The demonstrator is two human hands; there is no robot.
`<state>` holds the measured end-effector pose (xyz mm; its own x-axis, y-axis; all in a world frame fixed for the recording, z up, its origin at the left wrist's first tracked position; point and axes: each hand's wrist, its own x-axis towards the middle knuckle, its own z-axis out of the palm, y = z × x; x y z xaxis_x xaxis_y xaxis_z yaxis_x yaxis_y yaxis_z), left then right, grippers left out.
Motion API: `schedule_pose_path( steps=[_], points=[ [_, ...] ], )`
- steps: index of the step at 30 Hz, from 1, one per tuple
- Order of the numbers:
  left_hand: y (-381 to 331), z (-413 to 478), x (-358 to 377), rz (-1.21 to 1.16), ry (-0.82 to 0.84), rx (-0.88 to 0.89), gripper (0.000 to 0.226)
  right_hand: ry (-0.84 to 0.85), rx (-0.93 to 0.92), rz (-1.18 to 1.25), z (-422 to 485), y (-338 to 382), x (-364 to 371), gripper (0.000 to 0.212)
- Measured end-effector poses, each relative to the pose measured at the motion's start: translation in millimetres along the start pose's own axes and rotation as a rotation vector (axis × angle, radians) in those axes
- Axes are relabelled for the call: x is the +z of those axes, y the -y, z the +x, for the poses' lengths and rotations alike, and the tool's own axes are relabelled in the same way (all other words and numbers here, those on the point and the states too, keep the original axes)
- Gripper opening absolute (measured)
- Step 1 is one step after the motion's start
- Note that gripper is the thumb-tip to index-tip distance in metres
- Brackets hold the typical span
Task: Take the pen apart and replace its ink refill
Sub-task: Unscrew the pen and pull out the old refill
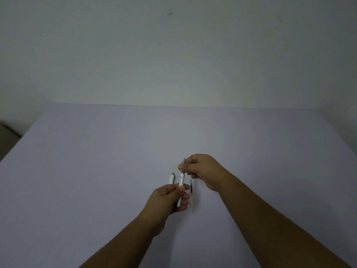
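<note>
A white pen (181, 181) is held nearly upright above the table, its grey tip pointing away from me. My left hand (167, 200) grips the lower half of its barrel. My right hand (202, 171) pinches its tip end between thumb and fingers. A second white pen (172, 178) with a grey end lies on the table just left of the held pen, partly hidden by my left hand. A loose ink refill (191, 194), clear with a dark and yellow section, lies on the table between my two hands.
The light purple table (96, 171) reaches to a pale wall (173, 55) at the back. Its left edge runs diagonally, with a dark floor area (7, 136) beyond it.
</note>
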<state>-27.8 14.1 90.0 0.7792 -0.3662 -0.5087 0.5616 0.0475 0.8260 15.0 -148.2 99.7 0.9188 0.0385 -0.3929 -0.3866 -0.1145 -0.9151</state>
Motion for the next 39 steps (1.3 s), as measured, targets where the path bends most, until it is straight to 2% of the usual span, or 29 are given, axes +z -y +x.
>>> schedule_pose_path(
  steps=[1, 5, 9, 10, 12, 15, 17, 20, 22, 23, 27, 32, 34, 37, 39],
  points=[
    [0.5, -0.2, -0.2, -0.002, 0.0, -0.001, 0.021, 0.019, -0.005, 0.025, -0.5, 0.5, -0.4, 0.001],
    [0.5, 0.1, -1.4, 0.0, -0.011, 0.001, 0.022, 0.129, 0.005, 0.101, -1.5, 0.3, -4.9, 0.014],
    [1.2, -0.5, -1.2, 0.004, -0.01, 0.003, 0.022, 0.038, 0.023, 0.003, -1.4, -0.5, -0.5, 0.022],
    [1.7, -0.8, -0.8, 0.004, -0.004, 0.002, 0.022, 0.022, 0.016, -0.008, -1.1, -0.9, 0.3, 0.018],
    [2.6, -1.4, -0.2, 0.001, 0.005, -0.001, 0.022, 0.039, 0.007, 0.011, -1.2, -0.4, -0.1, 0.002],
    [1.9, -1.1, -0.2, 0.0, 0.0, 0.004, 0.022, 0.116, 0.0, 0.104, -1.2, 0.0, -3.4, 0.014],
    [0.7, -0.4, -0.6, 0.006, -0.013, 0.009, 0.022, 0.132, 0.013, 0.127, -2.2, 0.4, -2.8, 0.014],
    [-0.3, -0.1, 0.1, 0.006, -0.004, 0.015, 0.023, 0.035, 0.02, 0.039, -1.5, 0.7, 0.3, 0.019],
    [-0.4, -0.1, 0.7, 0.003, 0.0, 0.014, 0.023, 0.004, -0.005, 0.017, -0.1, 0.5, 1.0, 0.012],
    [-0.4, -0.2, 0.6, 0.002, -0.003, 0.012, 0.023, 0.018, -0.016, 0.037, -0.3, 1.4, 0.7, 0.006],
    [-0.8, 1.3, -1.0, 0.016, -0.022, 0.017, 0.023, 0.116, -0.023, 0.12, -1.0, 3.5, -3.1, 0.017],
    [-0.2, 3.1, 0.7, 0.023, -0.019, 0.013, 0.022, 0.017, -0.011, -0.008, 0.4, 3.6, 0.1, 0.011],
    [-0.2, 3.6, 0.6, 0.023, -0.021, 0.006, 0.022, 0.038, -0.027, 0.027, 0.9, 4.2, -1.3, 0.005],
    [-1.7, 5.1, -0.7, 0.031, -0.032, 0.011, 0.022, 0.114, -0.029, 0.1, 1.2, 5.0, -4.2, 0.017],
    [-2.8, 5.9, -0.9, 0.033, -0.036, 0.014, 0.022, 0.103, -0.005, 0.075, 1.5, 6.0, -3.1, 0.018]
  ],
)
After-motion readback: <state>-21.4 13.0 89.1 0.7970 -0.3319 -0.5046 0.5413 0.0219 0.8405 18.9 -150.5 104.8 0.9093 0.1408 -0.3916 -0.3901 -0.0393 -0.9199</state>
